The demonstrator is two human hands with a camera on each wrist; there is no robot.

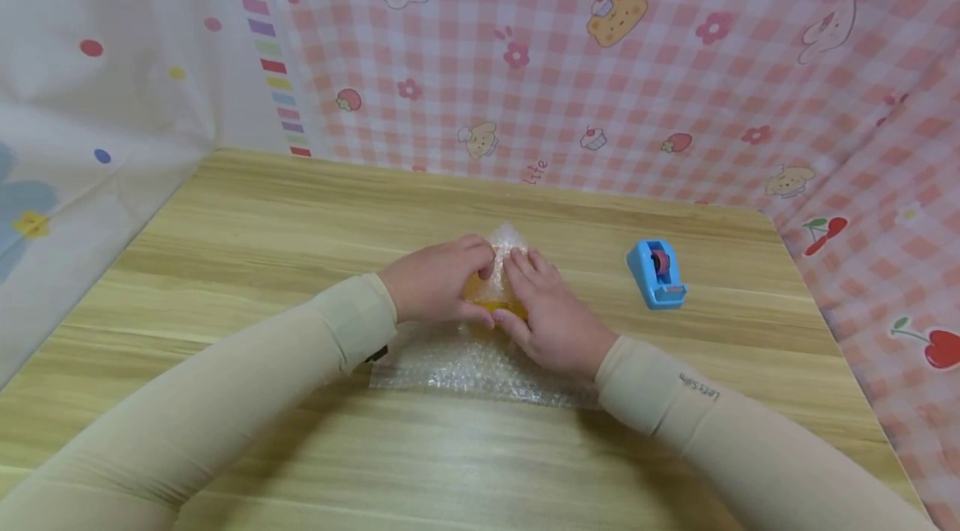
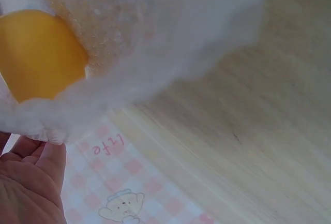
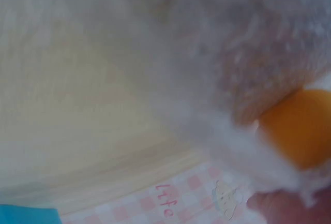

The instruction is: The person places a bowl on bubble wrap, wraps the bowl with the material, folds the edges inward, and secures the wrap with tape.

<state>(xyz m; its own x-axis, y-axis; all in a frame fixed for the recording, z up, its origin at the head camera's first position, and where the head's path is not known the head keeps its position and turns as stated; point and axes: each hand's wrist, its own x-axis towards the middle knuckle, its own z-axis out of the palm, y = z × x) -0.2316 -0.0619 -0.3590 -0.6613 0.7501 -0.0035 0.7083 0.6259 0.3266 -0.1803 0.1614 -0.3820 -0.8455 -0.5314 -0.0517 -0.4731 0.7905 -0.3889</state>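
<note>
A smooth, rounded yellow object (image 2: 41, 56) lies partly covered by clear bubble wrap (image 1: 465, 368), which spreads toward the near side on the table. Its exact kind cannot be told. My left hand (image 1: 433, 281) grips the wrap from the left, fingers bent over its far part and thumb low at the near side. From the right, my right hand (image 1: 557, 316) holds the wrap against the yellow object, its fingers lying along the folded top. Both thumbs almost meet in front. In the right wrist view the yellow object (image 3: 300, 128) shows between blurred layers of wrap.
A blue tape dispenser (image 1: 657, 274) with a reddish roll stands on the wood-grain table (image 1: 300, 448), right of the hands. Behind the table hangs a pink checked cloth (image 1: 465, 39) with cartoon prints; a white cloth (image 1: 150, 97) hangs at the left.
</note>
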